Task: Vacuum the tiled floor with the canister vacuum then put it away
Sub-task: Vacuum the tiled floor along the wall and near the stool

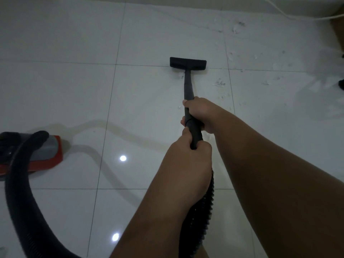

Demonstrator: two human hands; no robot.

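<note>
A black vacuum wand [188, 86] runs forward across the white tiled floor [74, 90] to a flat black floor nozzle [188, 62] resting on a grout line. My right hand [202, 113] grips the wand higher up. My left hand [189, 157] grips its lower end, where the ribbed black hose [201, 211] begins. The hose loops round to the red and grey canister [42, 153] at the left edge. Dust and hair specks [220, 83] lie on the tiles to the right of the nozzle.
A wall base [167, 1] runs along the top. A white cable [297, 14] trails at the top right, beside a brown furniture edge [337, 32]. More debris [238, 27] lies near the wall. Two ceiling lights reflect off the tiles.
</note>
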